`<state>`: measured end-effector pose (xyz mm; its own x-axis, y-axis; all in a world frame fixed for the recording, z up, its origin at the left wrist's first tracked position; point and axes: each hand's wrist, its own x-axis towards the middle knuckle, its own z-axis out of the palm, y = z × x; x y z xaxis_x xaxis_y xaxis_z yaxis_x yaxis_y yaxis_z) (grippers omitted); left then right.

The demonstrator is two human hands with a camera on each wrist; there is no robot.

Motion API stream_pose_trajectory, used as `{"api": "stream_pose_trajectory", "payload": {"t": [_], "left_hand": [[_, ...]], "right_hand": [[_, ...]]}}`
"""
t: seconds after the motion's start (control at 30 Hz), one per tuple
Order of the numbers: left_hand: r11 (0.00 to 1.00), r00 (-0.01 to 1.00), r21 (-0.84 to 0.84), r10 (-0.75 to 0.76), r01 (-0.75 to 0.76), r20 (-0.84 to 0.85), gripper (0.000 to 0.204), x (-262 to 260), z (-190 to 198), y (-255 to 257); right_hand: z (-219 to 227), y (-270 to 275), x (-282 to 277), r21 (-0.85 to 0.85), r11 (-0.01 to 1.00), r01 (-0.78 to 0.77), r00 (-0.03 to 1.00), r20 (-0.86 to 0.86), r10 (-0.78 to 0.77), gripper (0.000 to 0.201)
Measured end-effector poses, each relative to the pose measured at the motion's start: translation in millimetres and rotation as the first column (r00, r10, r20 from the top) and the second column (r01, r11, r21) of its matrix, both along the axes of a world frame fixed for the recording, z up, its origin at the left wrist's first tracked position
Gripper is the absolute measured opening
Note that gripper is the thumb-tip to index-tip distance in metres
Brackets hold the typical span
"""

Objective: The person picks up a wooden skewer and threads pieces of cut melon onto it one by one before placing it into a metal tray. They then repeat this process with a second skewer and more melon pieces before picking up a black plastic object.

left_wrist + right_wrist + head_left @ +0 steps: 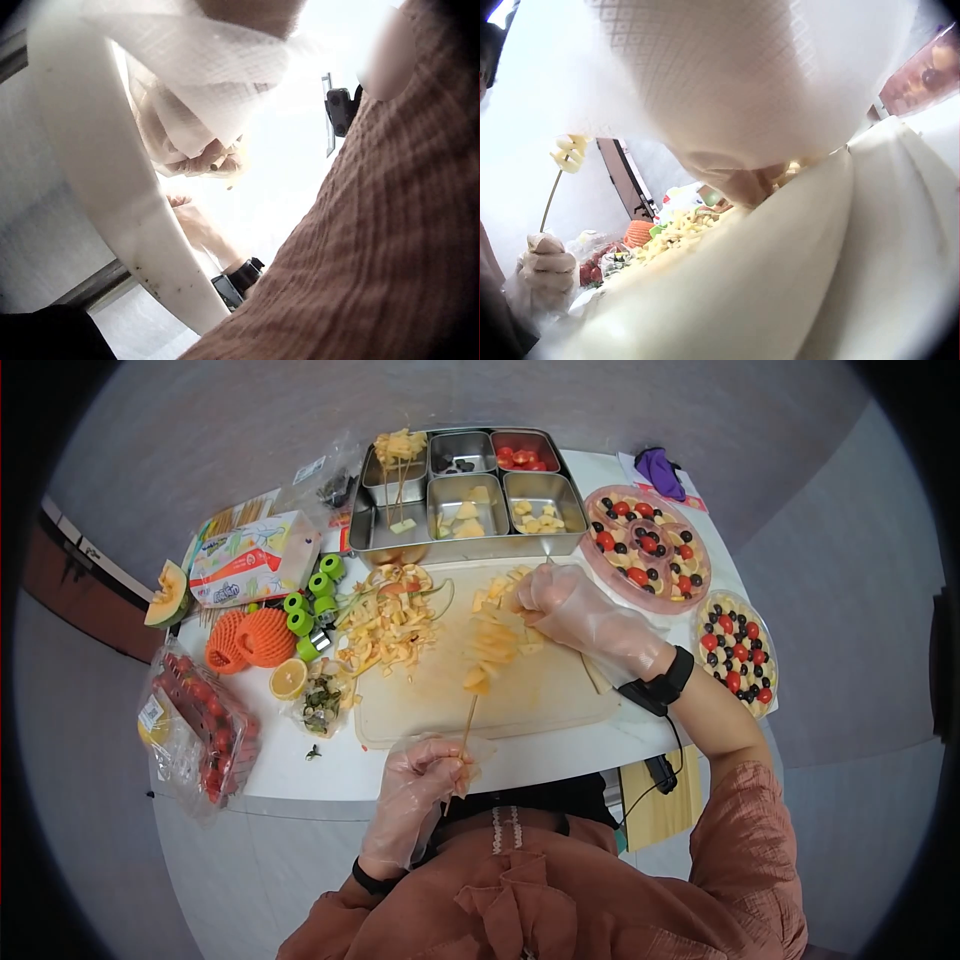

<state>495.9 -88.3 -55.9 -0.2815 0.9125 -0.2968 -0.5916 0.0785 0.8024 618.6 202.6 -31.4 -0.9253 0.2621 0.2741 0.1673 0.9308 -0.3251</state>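
Observation:
My gloved left hand grips a wooden skewer near its lower end, at the table's front edge. Pale yellow fruit pieces are threaded along the skewer's upper part, which overlaps the cutting board in the head view. In the right wrist view the skewer stands tilted above the left fist. My gloved right hand is low over the board's far right, fingers bent down beside loose yellow fruit pieces. I cannot tell whether it pinches one. A heap of fruit trimmings covers the board's left.
Behind the board stands a steel tray with compartments of cut fruit. Two fruit platters lie at the right. At the left are a cherry tomato box, orange foam nets, a lemon half and green-handled cutters.

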Motion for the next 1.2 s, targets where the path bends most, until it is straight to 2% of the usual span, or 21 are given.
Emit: {"api": "stream_pose_trajectory", "payload": {"t": [0.07,0.13,0.17,0.2,0.23,0.27,0.33,0.37,0.43,0.57,0.63,0.67,0.73,0.87,0.93,0.97,1.03,1.2], "left_hand": [[1.000,1.000,-0.005,0.003,-0.003,-0.001,0.010,0.2,2.8,0.5],[1.000,1.000,0.009,-0.008,0.009,-0.024,0.011,0.7,5.1,0.8],[1.000,1.000,0.010,-0.006,0.006,-0.022,0.011,1.1,5.0,0.5],[1.000,1.000,0.012,-0.003,0.004,-0.016,0.011,1.5,4.7,0.3],[1.000,1.000,0.015,-0.002,0.002,-0.010,0.011,1.7,4.5,0.2],[1.000,1.000,0.015,-0.003,0.003,-0.009,0.011,1.6,4.4,0.3],[1.000,1.000,0.013,-0.016,0.016,-0.016,0.011,1.2,4.2,0.9],[1.000,1.000,0.014,-0.016,0.016,-0.015,0.011,1.2,3.7,1.3],[0.999,0.999,0.027,-0.033,0.033,-0.006,0.011,1.6,2.9,2.2],[0.999,0.999,0.019,-0.045,0.045,0.004,0.012,2.1,3.1,2.9],[0.996,0.996,-0.020,-0.084,0.083,-0.034,0.012,1.5,3.9,2.9],[0.997,0.996,-0.020,-0.081,0.081,-0.033,0.012,1.8,5.1,3.0],[0.996,0.996,-0.030,-0.082,0.081,-0.025,0.012,2.7,8.2,3.5],[0.996,0.996,-0.027,-0.084,0.084,-0.018,0.012,2.7,8.4,3.5],[0.997,0.997,-0.017,-0.080,0.080,-0.013,0.012,2.6,7.0,3.6],[0.997,0.997,-0.017,-0.080,0.080,-0.012,0.012,2.5,6.4,3.5],[0.997,0.997,-0.019,-0.076,0.076,0.006,0.012,2.4,5.3,3.2],[0.997,0.998,-0.027,-0.066,0.067,0.013,0.011,2.5,3.7,2.8]], "right_hand": [[-0.5,0.3,-1.0,-0.009,1.000,-0.005,1.000,0.011,0.005,0.012],[0.0,-1.6,-3.3,-0.010,0.999,0.035,0.995,-0.091,-0.036,0.013],[2.9,-2.4,-1.5,-0.010,0.999,0.032,0.995,-0.090,-0.033,0.013],[18.5,-9.6,-0.6,-0.189,0.969,0.159,0.987,0.001,-0.162,0.012],[28.4,-15.0,0.7,-0.348,0.890,0.293,0.956,0.113,-0.271,0.011],[30.1,-17.4,2.0,-0.347,0.891,0.294,0.956,0.114,-0.271,0.011],[33.0,-22.3,4.8,-0.637,0.742,0.208,0.942,-0.073,-0.327,0.012],[37.5,-26.1,6.3,-0.637,0.742,0.209,0.942,-0.073,-0.327,0.012],[50.6,-36.5,8.5,-0.781,0.609,0.138,0.921,-0.124,-0.368,0.015],[57.3,-49.9,10.9,-0.821,0.566,0.072,0.909,-0.180,-0.376,0.020],[56.7,-55.9,10.5,-0.858,0.513,-0.042,0.887,-0.268,-0.376,0.023],[57.6,-58.9,10.9,-0.858,0.512,-0.043,0.888,-0.268,-0.374,0.023],[59.3,-64.2,11.8,-0.808,0.589,-0.015,0.886,-0.284,-0.367,0.021],[56.8,-72.5,11.6,-0.796,0.605,-0.010,0.858,-0.318,-0.404,0.021],[60.0,-72.7,14.7,-0.528,0.834,0.162,0.880,-0.305,-0.364,0.022],[58.6,-71.8,15.1,-0.528,0.833,0.162,0.880,-0.305,-0.364,0.022],[54.8,-69.7,15.3,-0.358,0.915,0.187,0.871,-0.370,-0.323,0.022],[58.1,-74.1,14.3,-0.265,0.949,0.170,0.857,-0.437,-0.275,0.021]]}}
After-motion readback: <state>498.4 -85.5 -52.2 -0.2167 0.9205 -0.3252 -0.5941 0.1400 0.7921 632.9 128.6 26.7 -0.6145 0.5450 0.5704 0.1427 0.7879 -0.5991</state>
